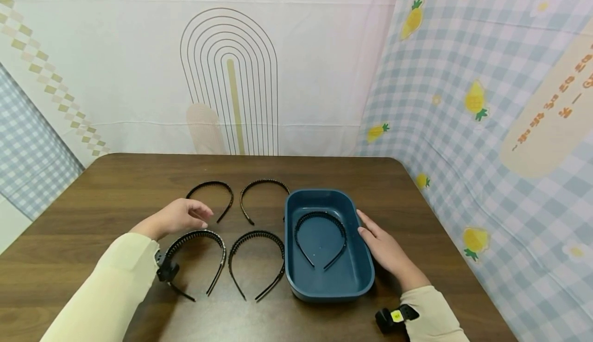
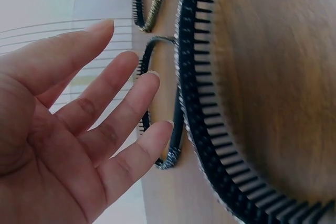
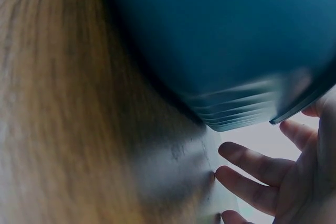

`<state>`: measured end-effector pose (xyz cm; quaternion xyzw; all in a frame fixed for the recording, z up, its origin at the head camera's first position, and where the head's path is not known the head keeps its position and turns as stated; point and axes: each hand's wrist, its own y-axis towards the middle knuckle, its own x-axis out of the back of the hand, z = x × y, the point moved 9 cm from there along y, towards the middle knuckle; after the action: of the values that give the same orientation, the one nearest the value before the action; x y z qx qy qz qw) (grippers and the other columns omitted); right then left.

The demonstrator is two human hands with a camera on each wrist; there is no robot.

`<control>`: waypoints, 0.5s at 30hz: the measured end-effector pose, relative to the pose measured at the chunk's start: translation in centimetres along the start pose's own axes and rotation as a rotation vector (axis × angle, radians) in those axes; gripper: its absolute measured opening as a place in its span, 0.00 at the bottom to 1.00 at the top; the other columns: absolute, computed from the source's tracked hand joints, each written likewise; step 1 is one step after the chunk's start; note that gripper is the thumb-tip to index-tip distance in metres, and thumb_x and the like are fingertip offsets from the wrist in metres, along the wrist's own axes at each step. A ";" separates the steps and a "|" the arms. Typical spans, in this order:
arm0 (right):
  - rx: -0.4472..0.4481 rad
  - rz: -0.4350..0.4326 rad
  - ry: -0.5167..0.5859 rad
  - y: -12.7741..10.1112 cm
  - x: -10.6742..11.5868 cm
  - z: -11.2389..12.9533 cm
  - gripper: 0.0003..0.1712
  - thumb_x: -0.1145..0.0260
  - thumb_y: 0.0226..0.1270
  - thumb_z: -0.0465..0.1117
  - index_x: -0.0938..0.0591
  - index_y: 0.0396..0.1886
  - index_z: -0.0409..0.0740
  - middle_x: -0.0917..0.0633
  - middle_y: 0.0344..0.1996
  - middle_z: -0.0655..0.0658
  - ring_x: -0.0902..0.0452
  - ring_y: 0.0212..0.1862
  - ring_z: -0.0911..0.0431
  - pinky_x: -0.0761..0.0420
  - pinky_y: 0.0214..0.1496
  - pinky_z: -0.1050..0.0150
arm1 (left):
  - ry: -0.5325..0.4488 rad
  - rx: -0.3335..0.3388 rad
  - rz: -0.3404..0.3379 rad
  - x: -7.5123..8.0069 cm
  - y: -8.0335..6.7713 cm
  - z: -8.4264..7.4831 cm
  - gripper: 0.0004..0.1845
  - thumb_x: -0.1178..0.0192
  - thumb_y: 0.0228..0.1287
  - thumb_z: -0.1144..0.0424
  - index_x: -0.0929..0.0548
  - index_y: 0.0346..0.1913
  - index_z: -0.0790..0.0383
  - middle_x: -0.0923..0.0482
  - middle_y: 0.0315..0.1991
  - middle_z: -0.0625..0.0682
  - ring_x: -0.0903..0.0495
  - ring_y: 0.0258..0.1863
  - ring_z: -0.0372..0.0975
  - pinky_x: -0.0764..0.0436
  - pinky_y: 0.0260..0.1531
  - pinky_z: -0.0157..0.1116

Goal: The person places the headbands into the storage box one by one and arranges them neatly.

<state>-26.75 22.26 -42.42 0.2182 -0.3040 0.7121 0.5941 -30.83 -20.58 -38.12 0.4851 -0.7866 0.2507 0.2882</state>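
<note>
On the left part of the brown table (image 1: 92, 203), the left hand (image 1: 178, 217) hovers with the palm down, just above the top arc of the near-left headband (image 1: 196, 257). Its fingers (image 2: 113, 95) are straight and a little spread, and they hold nothing; the left wrist view shows them open beside the toothed band (image 2: 210, 129), not touching it. The cream sleeve (image 1: 111, 290) comes in from the lower left corner, and a small black camera mount sits at the wrist.

Behind this hand lies the far-left headband (image 1: 210, 195), and next to it the far-middle headband (image 1: 261, 192). In front of that one, the near-middle headband (image 1: 257, 262) lies between the near-left headband and the tray. All four are black, lie flat with their open ends toward the person, and are apart from each other.

To the right stands the blue tray (image 1: 361, 280), with one more headband (image 1: 321, 239) lying inside it on the bottom. The right hand (image 1: 386, 249) rests against the right outer wall of the tray, fingers (image 3: 252, 163) stretched and relaxed, pointing away from the person; it grips nothing. Nothing lies between the left hand and the headband under it.
</note>
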 end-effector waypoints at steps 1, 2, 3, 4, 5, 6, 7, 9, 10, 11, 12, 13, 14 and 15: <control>0.001 -0.001 0.002 0.0 0.0 0.0 0.34 0.60 0.77 0.62 0.49 0.78 0.61 0.44 0.75 0.42 0.49 0.73 0.37 0.45 0.67 0.32 | 0.002 -0.005 0.000 0.0 -0.1 0.1 0.16 0.34 0.57 0.70 0.19 0.48 0.74 0.18 0.45 0.64 0.19 0.47 0.53 0.20 0.43 0.41; 0.002 -0.001 0.003 0.0 0.0 0.0 0.34 0.60 0.77 0.62 0.49 0.78 0.61 0.44 0.75 0.42 0.49 0.73 0.37 0.45 0.67 0.32 | 0.004 -0.011 -0.002 0.0 -0.1 0.2 0.16 0.33 0.57 0.71 0.19 0.47 0.75 0.18 0.45 0.65 0.19 0.46 0.52 0.20 0.42 0.40; 0.004 -0.003 0.004 0.0 0.0 0.0 0.34 0.60 0.77 0.62 0.49 0.78 0.61 0.44 0.75 0.42 0.49 0.73 0.37 0.45 0.67 0.32 | 0.000 -0.012 -0.004 0.1 -0.2 0.3 0.16 0.33 0.57 0.71 0.19 0.47 0.75 0.18 0.45 0.65 0.18 0.45 0.51 0.20 0.40 0.38; 0.007 -0.005 0.005 0.0 0.0 0.0 0.34 0.60 0.77 0.62 0.49 0.78 0.60 0.44 0.75 0.42 0.49 0.73 0.37 0.45 0.67 0.33 | -0.003 -0.012 -0.008 0.1 -0.3 0.4 0.15 0.33 0.56 0.71 0.19 0.46 0.76 0.18 0.44 0.65 0.18 0.43 0.50 0.20 0.38 0.37; 0.008 -0.006 0.005 0.0 0.0 0.0 0.34 0.60 0.77 0.62 0.49 0.78 0.60 0.44 0.75 0.42 0.49 0.73 0.37 0.45 0.67 0.33 | -0.009 -0.011 -0.009 0.1 -0.3 0.6 0.15 0.33 0.55 0.72 0.19 0.46 0.76 0.18 0.44 0.66 0.18 0.41 0.48 0.21 0.36 0.35; 0.009 -0.006 0.006 0.0 0.0 0.0 0.34 0.60 0.77 0.62 0.49 0.78 0.60 0.44 0.75 0.42 0.49 0.73 0.37 0.44 0.67 0.32 | -0.014 -0.009 -0.008 0.0 -0.3 0.7 0.15 0.33 0.55 0.72 0.19 0.45 0.77 0.18 0.43 0.66 0.18 0.40 0.47 0.21 0.34 0.34; 0.010 -0.006 0.007 0.0 0.0 0.0 0.34 0.60 0.77 0.62 0.49 0.78 0.60 0.44 0.75 0.42 0.49 0.73 0.37 0.44 0.67 0.32 | -0.015 -0.004 -0.009 0.1 -0.4 0.9 0.15 0.33 0.55 0.72 0.19 0.45 0.77 0.18 0.43 0.66 0.19 0.40 0.45 0.22 0.32 0.33; 0.011 -0.006 0.009 0.0 0.0 0.0 0.34 0.60 0.77 0.62 0.49 0.78 0.60 0.44 0.75 0.41 0.48 0.73 0.37 0.44 0.67 0.32 | -0.027 0.012 -0.005 -0.1 -0.4 1.2 0.16 0.33 0.55 0.72 0.20 0.45 0.77 0.18 0.44 0.66 0.19 0.40 0.45 0.22 0.31 0.33; 0.010 -0.005 0.009 0.0 0.0 0.0 0.34 0.60 0.77 0.62 0.49 0.78 0.60 0.44 0.75 0.42 0.49 0.73 0.37 0.44 0.67 0.32 | -0.024 0.017 -0.001 -0.1 -0.5 1.3 0.16 0.33 0.55 0.72 0.20 0.46 0.77 0.18 0.44 0.67 0.19 0.41 0.46 0.21 0.31 0.33; 0.009 -0.005 0.009 0.0 0.0 0.0 0.34 0.60 0.77 0.62 0.49 0.78 0.60 0.44 0.75 0.42 0.49 0.73 0.37 0.44 0.67 0.32 | -0.020 0.021 -0.001 -0.1 -0.5 1.5 0.16 0.32 0.55 0.72 0.20 0.46 0.77 0.18 0.44 0.67 0.19 0.42 0.48 0.21 0.33 0.34; 0.009 -0.006 0.009 0.0 0.0 0.0 0.34 0.60 0.77 0.62 0.49 0.78 0.61 0.44 0.75 0.42 0.49 0.73 0.37 0.44 0.67 0.32 | -0.014 0.027 0.000 -0.1 -0.6 1.5 0.16 0.32 0.55 0.72 0.20 0.46 0.77 0.18 0.44 0.67 0.19 0.44 0.49 0.21 0.33 0.34; 0.009 -0.006 0.008 0.0 0.0 0.0 0.34 0.60 0.76 0.62 0.49 0.78 0.61 0.44 0.75 0.42 0.49 0.73 0.37 0.44 0.67 0.32 | -0.010 0.033 0.000 -0.1 -0.6 1.7 0.17 0.32 0.55 0.71 0.20 0.46 0.77 0.18 0.45 0.67 0.19 0.45 0.51 0.20 0.34 0.35; 0.009 -0.007 0.007 0.0 0.0 0.0 0.34 0.60 0.76 0.62 0.49 0.78 0.61 0.44 0.75 0.42 0.49 0.73 0.37 0.45 0.67 0.32 | -0.006 0.038 0.001 -0.1 -0.6 1.8 0.17 0.32 0.55 0.71 0.20 0.46 0.77 0.18 0.44 0.67 0.19 0.45 0.51 0.20 0.34 0.36; 0.010 -0.008 0.005 0.0 0.0 0.0 0.34 0.60 0.77 0.62 0.49 0.78 0.61 0.44 0.75 0.42 0.49 0.73 0.37 0.45 0.67 0.33 | -0.007 0.049 0.001 -0.2 -0.6 1.9 0.17 0.32 0.54 0.71 0.20 0.46 0.76 0.18 0.44 0.66 0.19 0.44 0.51 0.20 0.33 0.36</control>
<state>-26.75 22.29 -42.39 0.2206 -0.2981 0.7118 0.5965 -30.59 -22.04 -39.53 0.4923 -0.7816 0.2683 0.2736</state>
